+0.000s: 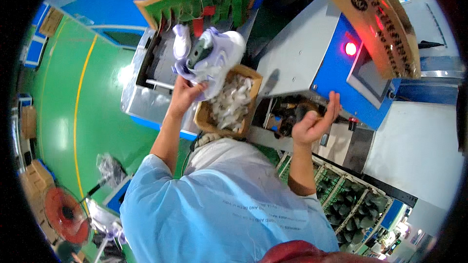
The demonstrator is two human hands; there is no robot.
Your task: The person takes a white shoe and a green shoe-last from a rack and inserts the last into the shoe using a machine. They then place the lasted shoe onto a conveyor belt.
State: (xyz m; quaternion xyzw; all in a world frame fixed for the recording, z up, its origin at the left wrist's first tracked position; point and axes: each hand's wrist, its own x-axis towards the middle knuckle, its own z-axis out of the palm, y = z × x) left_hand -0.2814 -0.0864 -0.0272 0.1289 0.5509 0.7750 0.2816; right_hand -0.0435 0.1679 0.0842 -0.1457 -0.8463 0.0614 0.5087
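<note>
My left hand grips a white and lavender sneaker by its edge, holding it up over a cardboard box of crumpled white pieces. The shoe's opening shows a dark green inside. A padded lavender part sticks out beside it; whether it is the tongue or a second shoe, I cannot tell. My right hand is raised with fingers stretched out and thumb apart, holding nothing. It is in front of the dark opening of a blue and grey machine, where metal parts show.
A red lamp glows on the machine beside a screen, under a cardboard sheet. Racks of dark pieces stand low at right. A fan is at lower left, near a yellow floor line. A green panel hangs ahead.
</note>
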